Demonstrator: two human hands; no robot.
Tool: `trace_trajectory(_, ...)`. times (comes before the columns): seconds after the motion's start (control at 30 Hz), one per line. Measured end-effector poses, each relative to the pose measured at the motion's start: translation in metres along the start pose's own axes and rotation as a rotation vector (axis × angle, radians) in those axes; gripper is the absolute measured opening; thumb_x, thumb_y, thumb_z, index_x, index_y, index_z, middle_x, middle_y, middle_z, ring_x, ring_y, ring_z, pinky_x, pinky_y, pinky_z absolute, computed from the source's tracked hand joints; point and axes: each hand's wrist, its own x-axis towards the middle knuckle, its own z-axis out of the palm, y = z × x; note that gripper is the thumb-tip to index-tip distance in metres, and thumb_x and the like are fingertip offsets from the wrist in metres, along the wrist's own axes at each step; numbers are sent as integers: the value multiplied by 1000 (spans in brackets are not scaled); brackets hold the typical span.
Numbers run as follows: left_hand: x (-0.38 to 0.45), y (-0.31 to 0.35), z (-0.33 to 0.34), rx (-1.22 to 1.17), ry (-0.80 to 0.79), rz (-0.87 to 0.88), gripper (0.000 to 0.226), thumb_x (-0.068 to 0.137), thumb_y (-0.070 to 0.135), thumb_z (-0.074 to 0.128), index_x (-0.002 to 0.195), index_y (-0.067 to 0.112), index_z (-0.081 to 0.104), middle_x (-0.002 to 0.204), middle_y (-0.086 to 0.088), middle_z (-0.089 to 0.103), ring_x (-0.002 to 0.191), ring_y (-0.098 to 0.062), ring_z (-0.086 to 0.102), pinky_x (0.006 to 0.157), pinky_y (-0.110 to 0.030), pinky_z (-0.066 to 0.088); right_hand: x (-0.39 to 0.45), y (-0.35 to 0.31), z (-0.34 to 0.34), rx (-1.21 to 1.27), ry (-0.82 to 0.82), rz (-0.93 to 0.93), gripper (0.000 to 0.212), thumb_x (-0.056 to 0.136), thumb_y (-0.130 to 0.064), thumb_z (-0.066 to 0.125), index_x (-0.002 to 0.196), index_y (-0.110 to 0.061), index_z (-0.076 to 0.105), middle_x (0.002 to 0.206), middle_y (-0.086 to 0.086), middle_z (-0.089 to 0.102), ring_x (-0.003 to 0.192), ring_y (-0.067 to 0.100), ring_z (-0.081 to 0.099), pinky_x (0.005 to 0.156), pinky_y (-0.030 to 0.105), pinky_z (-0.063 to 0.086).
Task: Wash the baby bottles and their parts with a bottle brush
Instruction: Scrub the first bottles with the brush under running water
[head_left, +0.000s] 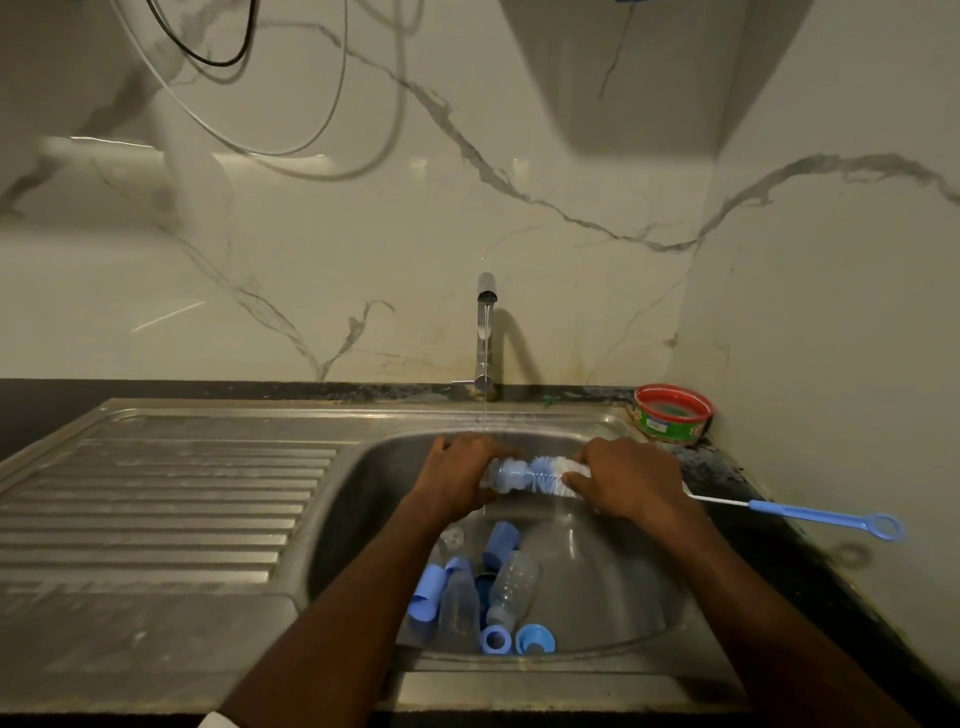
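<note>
A person's two bare arms reach forward over a steel sink (363, 499) set in a dark surface (753, 488), seen from above. The left hand (457, 478) is curled around a small clear bottle part (506, 474), holding it under a thin stream of water that falls from the tap (487, 332). The right hand (628, 480) grips the bottle brush (550, 474) near its bristle head, fingers wrapped around the white and blue bristles; the tip of the bristles meets the part in the left hand, between the two hands. The brush's thin wire and blue handle (826, 517) stick out to the right past the right hand, over the sink's edge, ending in a ring. Below the hands, on the basin floor, lie two clear baby bottles (511, 584) on their sides, with blue caps (428, 597) and blue collar rings (496, 639) scattered beside and touching them. A ribbed draining board (156, 493) stretches to the left of the basin. At the back right corner, near the wall, stands a round tub with a red rim (672, 413). Behind it all rises a white marble-patterned wall (311, 234) with loose cables (291, 150) hanging across it.
</note>
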Motion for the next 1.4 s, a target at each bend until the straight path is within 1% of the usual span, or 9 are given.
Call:
trace_trajectory(0.17, -4, -2, 1, -58, -28, 13, 60, 93, 37, 69, 147, 37, 42, 151, 6, 45, 142, -17, 35, 119, -43, 23, -5, -2, -3, -9, -7, 0, 44, 96, -62, 49, 130, -35, 58, 123, 1, 66, 109, 22, 63, 88, 38, 49)
trace_trajectory(0.37, -6, -3, 3, -96, -116, -65, 65, 92, 41, 68, 149, 35, 38, 150, 1, 46, 140, -20, 39, 118, -44, 24, -6, -11, 1, -13, 56, -12, 37, 96, -59, 51, 123, -37, 63, 117, -1, 68, 105, 20, 64, 81, 36, 44)
trace_trajectory(0.5, -5, 0, 6, -109, -180, -116, 67, 88, 43, 73, 146, 29, 43, 143, -2, 52, 131, -21, 47, 110, -41, 33, -7, -16, 3, -74, 91, -32, 34, 96, -57, 51, 119, -37, 66, 114, -2, 69, 102, 20, 65, 72, 33, 38)
trace_trajectory(0.63, -2, 0, 7, -171, -268, -119, 63, 87, 42, 75, 140, 24, 49, 136, -4, 56, 121, -18, 53, 99, -31, 41, -7, -17, 0, -100, 85, -43, 34, 95, -57, 55, 120, -38, 67, 114, -2, 70, 101, 20, 65, 71, 33, 38)
trace_trajectory(0.73, -3, 0, 6, -164, -279, -116, 62, 88, 38, 74, 142, 23, 48, 139, -5, 54, 125, -20, 51, 104, -35, 40, -6, -16, -4, -104, 47, -46, 35, 94, -56, 57, 124, -39, 65, 116, -1, 69, 104, 21, 65, 73, 35, 40)
trace_trajectory(0.93, -3, 2, 0, -67, -170, -79, 55, 92, 29, 70, 142, 27, 48, 143, -3, 51, 132, -22, 47, 111, -39, 37, -11, -17, -14, -99, 23, -48, 33, 97, -50, 55, 127, -39, 64, 116, -1, 68, 102, 19, 64, 77, 34, 43)
trace_trajectory(1.1, -13, -21, -1, 181, -330, -207, 58, 91, 23, 72, 143, 27, 48, 151, -4, 44, 138, -24, 42, 115, -43, 36, -15, -6, -23, -107, 21, -10, 30, 99, -45, 57, 122, -28, 66, 114, 0, 68, 101, 17, 63, 93, 37, 52)
trace_trajectory(1.27, -12, -8, -2, 531, -266, -194, 57, 91, 23, 70, 144, 23, 49, 155, -10, 34, 145, -30, 31, 119, -47, 27, -13, -15, -13, -161, -34, -2, 29, 99, -41, 58, 126, -32, 64, 120, -1, 67, 107, 19, 64, 86, 34, 46)
trace_trajectory(1.4, -5, 9, 7, 622, -260, -184, 58, 93, 28, 68, 145, 17, 46, 149, -14, 39, 139, -31, 36, 116, -44, 29, -10, -19, 0, -162, -20, -2, 23, 97, -38, 62, 118, -31, 67, 118, -2, 68, 107, 19, 65, 82, 32, 45)
